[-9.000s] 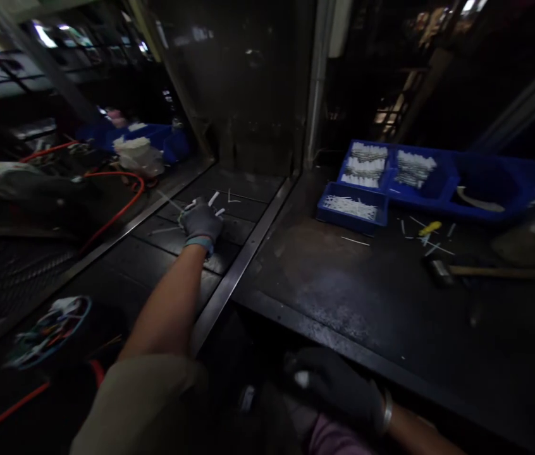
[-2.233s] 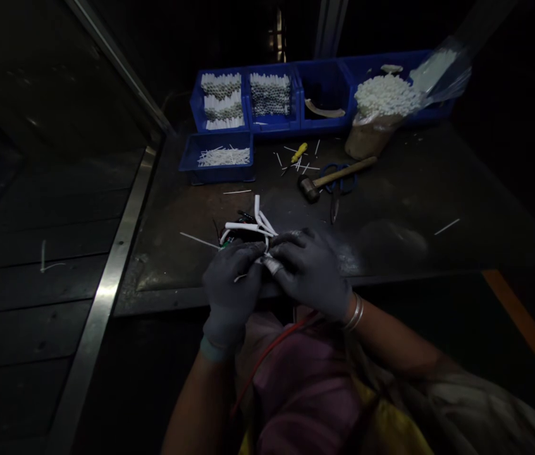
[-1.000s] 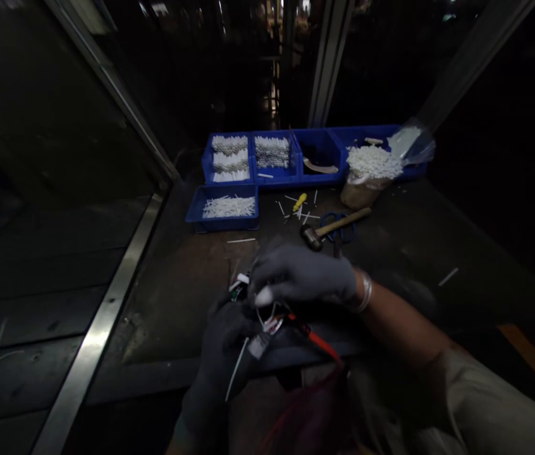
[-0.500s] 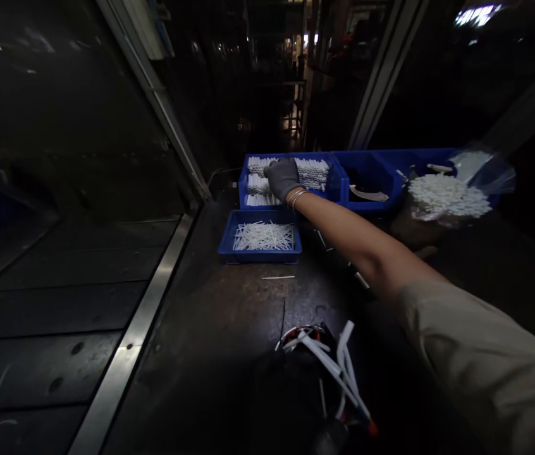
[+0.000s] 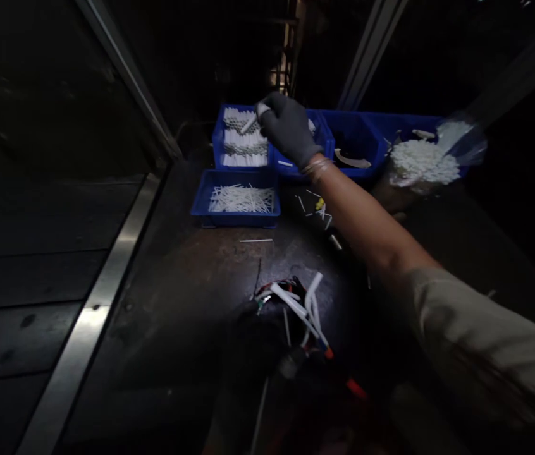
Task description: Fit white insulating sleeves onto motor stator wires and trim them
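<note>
Dim workshop, dark counter w/ a faint patch of light nr. the middle & a metal strip to its left. On the far side, blue bin at left w/ stacked tubes in rows; just nearer, blue tray of thin white sticks. Right hand, gloved, is over that bin, fingers pinched closed on the end of one white tube, tilted, its other end free to the left. Can't tell if it touches the stack. Left hand is lost in shadow on the near side by the wire bundle; can't tell how open its fingers are or what they hold. Tube looks v. light, smooth, prob. springy: hard to break, easy to squash, might roll in a glove. Suits a light pinch nr. one end, mouth clear. Wires prob. limp & tangly, white sleeves on them bendy, so best held where strands gather
</note>
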`<act>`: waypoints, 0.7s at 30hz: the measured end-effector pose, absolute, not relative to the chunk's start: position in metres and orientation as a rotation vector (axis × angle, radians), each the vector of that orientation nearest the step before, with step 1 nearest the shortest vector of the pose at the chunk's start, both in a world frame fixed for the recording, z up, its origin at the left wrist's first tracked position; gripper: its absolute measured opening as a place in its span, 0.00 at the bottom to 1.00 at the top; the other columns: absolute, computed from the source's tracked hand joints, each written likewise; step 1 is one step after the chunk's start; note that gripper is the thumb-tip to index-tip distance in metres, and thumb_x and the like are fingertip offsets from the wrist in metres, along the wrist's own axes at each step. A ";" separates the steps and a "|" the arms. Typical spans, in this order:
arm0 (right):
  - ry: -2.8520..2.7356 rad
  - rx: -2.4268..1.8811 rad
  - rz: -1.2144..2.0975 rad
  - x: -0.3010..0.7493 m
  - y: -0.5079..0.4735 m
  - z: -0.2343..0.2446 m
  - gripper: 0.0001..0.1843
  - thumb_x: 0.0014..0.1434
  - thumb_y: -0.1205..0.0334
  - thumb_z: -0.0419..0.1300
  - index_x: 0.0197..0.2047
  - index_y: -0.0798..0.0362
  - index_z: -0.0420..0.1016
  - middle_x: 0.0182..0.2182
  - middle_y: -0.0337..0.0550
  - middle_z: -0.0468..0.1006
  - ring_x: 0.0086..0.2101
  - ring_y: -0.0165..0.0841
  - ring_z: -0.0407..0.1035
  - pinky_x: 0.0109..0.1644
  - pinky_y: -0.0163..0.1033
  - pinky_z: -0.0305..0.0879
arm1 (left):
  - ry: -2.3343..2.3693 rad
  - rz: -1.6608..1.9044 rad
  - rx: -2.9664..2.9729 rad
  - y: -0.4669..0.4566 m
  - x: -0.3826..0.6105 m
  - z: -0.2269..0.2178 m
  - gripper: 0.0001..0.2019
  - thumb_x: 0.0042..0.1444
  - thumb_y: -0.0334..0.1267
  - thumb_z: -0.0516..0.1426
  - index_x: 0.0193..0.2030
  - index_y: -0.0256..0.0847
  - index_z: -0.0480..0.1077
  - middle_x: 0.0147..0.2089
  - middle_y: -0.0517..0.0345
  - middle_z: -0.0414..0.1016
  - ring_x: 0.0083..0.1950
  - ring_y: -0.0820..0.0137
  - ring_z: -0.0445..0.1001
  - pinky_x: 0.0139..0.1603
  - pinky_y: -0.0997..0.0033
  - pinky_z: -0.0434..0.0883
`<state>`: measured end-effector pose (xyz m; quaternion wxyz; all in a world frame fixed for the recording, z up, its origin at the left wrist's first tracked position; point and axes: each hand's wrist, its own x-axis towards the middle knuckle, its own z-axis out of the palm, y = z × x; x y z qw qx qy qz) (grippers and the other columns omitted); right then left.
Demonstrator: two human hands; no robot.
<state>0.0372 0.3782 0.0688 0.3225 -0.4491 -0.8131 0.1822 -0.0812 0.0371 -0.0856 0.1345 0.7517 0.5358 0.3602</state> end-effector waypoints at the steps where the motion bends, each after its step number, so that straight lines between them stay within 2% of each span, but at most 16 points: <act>1: -2.109 -1.066 0.698 0.057 0.353 0.071 0.25 0.75 0.49 0.48 0.57 0.61 0.73 0.52 0.54 0.81 0.47 0.37 0.76 0.44 0.40 0.73 | 1.528 1.086 2.167 0.037 -0.078 -0.083 0.06 0.58 0.47 0.62 0.30 0.55 0.79 0.31 0.61 0.81 0.39 0.56 0.83 0.50 0.43 0.82; 3: -2.126 -0.870 1.180 0.097 0.303 0.070 0.22 0.71 0.46 0.54 0.43 0.57 0.75 0.37 0.50 0.83 0.33 0.34 0.76 0.35 0.39 0.73 | 1.460 1.218 2.159 0.038 -0.074 -0.073 0.08 0.59 0.43 0.62 0.28 0.50 0.77 0.30 0.63 0.81 0.37 0.62 0.83 0.56 0.48 0.80; 5: -2.148 -0.813 1.432 0.128 0.260 0.059 0.19 0.66 0.47 0.59 0.35 0.56 0.73 0.27 0.44 0.78 0.26 0.30 0.71 0.30 0.36 0.69 | 1.376 1.376 2.151 0.036 -0.069 -0.060 0.08 0.60 0.39 0.62 0.28 0.47 0.75 0.33 0.62 0.82 0.41 0.64 0.83 0.60 0.50 0.77; 8: -2.098 -0.790 1.562 0.145 0.226 0.042 0.17 0.63 0.51 0.62 0.32 0.57 0.71 0.26 0.39 0.74 0.26 0.27 0.67 0.30 0.32 0.66 | 1.479 1.538 2.125 0.013 -0.059 -0.045 0.00 0.59 0.35 0.64 0.37 0.44 0.77 0.51 0.52 0.82 0.56 0.58 0.79 0.63 0.46 0.73; 9: -2.086 -0.779 1.571 0.143 0.222 0.039 0.16 0.63 0.52 0.61 0.32 0.57 0.71 0.26 0.39 0.74 0.26 0.26 0.67 0.31 0.31 0.66 | 1.586 1.548 2.116 -0.001 -0.054 -0.044 0.04 0.59 0.34 0.64 0.42 0.44 0.77 0.56 0.49 0.80 0.60 0.56 0.77 0.63 0.45 0.72; 11: -2.124 -0.766 1.560 0.135 0.220 0.039 0.16 0.63 0.52 0.61 0.32 0.57 0.72 0.26 0.39 0.73 0.27 0.26 0.67 0.32 0.31 0.65 | 1.792 1.603 2.060 -0.035 -0.042 -0.046 0.10 0.59 0.31 0.63 0.47 0.44 0.76 0.57 0.49 0.78 0.62 0.56 0.75 0.62 0.48 0.73; 13: -2.281 -0.749 1.532 0.126 0.221 0.045 0.15 0.62 0.53 0.61 0.33 0.58 0.73 0.25 0.39 0.73 0.27 0.26 0.66 0.31 0.31 0.64 | 1.863 1.600 1.938 -0.068 -0.026 -0.052 0.11 0.62 0.31 0.61 0.50 0.45 0.75 0.52 0.51 0.79 0.56 0.60 0.78 0.56 0.57 0.78; 15: -2.495 -0.725 1.433 0.119 0.223 0.052 0.14 0.61 0.55 0.61 0.31 0.58 0.74 0.24 0.38 0.72 0.26 0.26 0.65 0.30 0.31 0.61 | 1.754 1.334 1.834 -0.090 -0.008 -0.058 0.07 0.65 0.34 0.59 0.48 0.46 0.75 0.46 0.53 0.80 0.47 0.64 0.80 0.45 0.65 0.80; 17: -2.610 -0.732 1.304 0.117 0.224 0.059 0.14 0.61 0.57 0.61 0.29 0.59 0.74 0.23 0.38 0.73 0.25 0.25 0.65 0.29 0.31 0.59 | 1.557 0.954 1.788 -0.097 0.010 -0.061 0.08 0.68 0.39 0.57 0.50 0.46 0.75 0.47 0.52 0.80 0.45 0.65 0.79 0.42 0.66 0.79; 19: -2.545 -0.785 1.206 0.117 0.225 0.064 0.13 0.62 0.58 0.60 0.30 0.59 0.74 0.24 0.39 0.75 0.25 0.26 0.66 0.30 0.31 0.58 | 1.424 0.733 1.782 -0.093 0.024 -0.062 0.11 0.69 0.44 0.58 0.53 0.45 0.74 0.53 0.50 0.78 0.48 0.65 0.78 0.47 0.62 0.79; 21: -2.450 -0.849 1.152 0.116 0.225 0.067 0.12 0.63 0.59 0.59 0.31 0.59 0.74 0.24 0.40 0.76 0.25 0.26 0.67 0.31 0.31 0.59 | 1.379 0.674 1.785 -0.085 0.030 -0.062 0.14 0.68 0.46 0.58 0.56 0.46 0.73 0.59 0.48 0.75 0.53 0.64 0.76 0.52 0.59 0.78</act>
